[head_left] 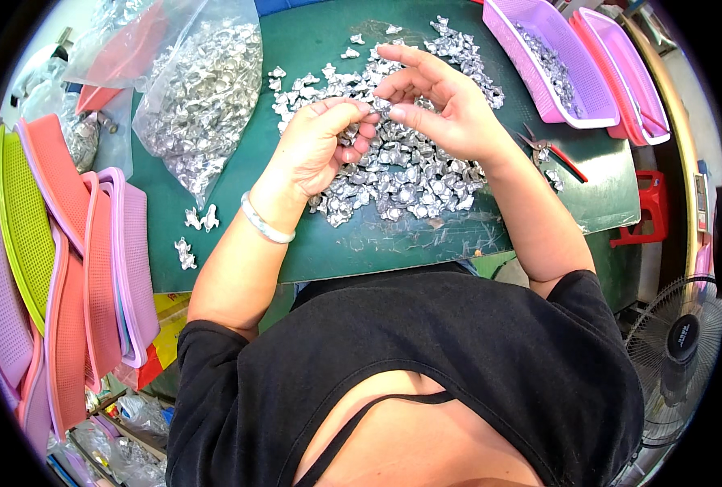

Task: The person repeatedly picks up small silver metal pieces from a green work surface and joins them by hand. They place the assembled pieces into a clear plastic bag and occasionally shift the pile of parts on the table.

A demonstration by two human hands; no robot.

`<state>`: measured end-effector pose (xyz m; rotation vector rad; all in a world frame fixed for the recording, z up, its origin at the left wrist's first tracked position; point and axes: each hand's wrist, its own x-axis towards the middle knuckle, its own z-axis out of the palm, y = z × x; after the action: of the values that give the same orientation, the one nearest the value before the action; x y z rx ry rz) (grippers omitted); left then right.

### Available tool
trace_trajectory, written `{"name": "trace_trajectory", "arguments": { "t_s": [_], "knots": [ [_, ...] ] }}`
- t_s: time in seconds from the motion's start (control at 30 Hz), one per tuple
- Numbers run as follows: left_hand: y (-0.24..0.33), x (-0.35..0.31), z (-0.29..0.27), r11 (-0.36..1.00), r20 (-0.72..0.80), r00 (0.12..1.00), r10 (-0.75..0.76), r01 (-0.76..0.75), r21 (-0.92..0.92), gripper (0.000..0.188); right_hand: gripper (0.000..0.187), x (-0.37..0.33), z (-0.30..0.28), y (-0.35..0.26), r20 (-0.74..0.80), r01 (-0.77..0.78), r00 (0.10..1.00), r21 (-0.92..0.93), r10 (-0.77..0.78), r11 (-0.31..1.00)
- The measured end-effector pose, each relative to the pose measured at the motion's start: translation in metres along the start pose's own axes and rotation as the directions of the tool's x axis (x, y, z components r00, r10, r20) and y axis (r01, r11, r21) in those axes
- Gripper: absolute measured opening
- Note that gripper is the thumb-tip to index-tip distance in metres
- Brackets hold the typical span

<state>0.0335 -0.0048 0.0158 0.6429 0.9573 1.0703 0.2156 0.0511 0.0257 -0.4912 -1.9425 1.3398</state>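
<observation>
A small silver metal casting (382, 105) is held up between my two hands, over a wide pile of similar castings (410, 183). My left hand (324, 138) is closed, its thumb and forefinger pinching the casting while the other fingers curl in. From the other side my right hand (450, 105) meets the same piece with its thumb and a bent finger; its forefinger sticks out above. The fingers partly hide the casting, so its exact shape does not show. The pile lies on a green tabletop (296, 256).
A clear plastic bag (207, 105) full of castings stands left of the pile; a few loose pieces (185, 253) lie below it. Red-handled cutters (568, 162) rest at right, beneath a purple basket (596, 105) holding castings. Stacked baskets (134, 268) line the left; a fan (677, 349) stands lower right.
</observation>
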Motion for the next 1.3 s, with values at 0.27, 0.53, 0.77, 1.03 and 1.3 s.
{"name": "trace_trajectory", "arguments": {
  "t_s": [0.27, 0.53, 0.77, 1.03, 1.3],
  "knots": [
    [0.0008, 0.0001, -0.0028, 0.998, 0.030, 0.999, -0.032, 0.033, -0.046, 0.013, 0.055, 0.0006, 0.0023, 0.0012, -0.001, 0.019, 1.000, -0.066, -0.019, 0.998],
    [0.0016, -0.0006, -0.0015, 0.999, 0.017, 0.999, -0.044, 0.045, -0.027, 0.013, 0.054, 0.0005, 0.0025, 0.0034, -0.004, 0.020, 1.000, -0.067, -0.020, 0.998],
    [-0.0028, 0.0002, -0.0003, 0.998, 0.020, 1.000, 0.021, -0.022, 0.053, 0.013, 0.051, 0.0006, 0.0029, 0.0044, -0.008, -0.054, 0.999, 0.024, 0.054, 0.998],
    [-0.0011, -0.0014, 0.0010, 0.999, 0.054, 0.998, 0.028, -0.029, 0.017, 0.011, 0.051, 0.0031, 0.0010, 0.0047, 0.014, -0.101, 0.995, 0.198, 0.100, 0.975],
    [-0.0015, -0.0028, 0.0025, 0.999, 0.044, 0.998, 0.035, -0.036, 0.031, 0.009, 0.052, 0.0028, 0.0010, 0.0066, 0.015, -0.093, 0.996, 0.204, 0.092, 0.974]
  ]
}}
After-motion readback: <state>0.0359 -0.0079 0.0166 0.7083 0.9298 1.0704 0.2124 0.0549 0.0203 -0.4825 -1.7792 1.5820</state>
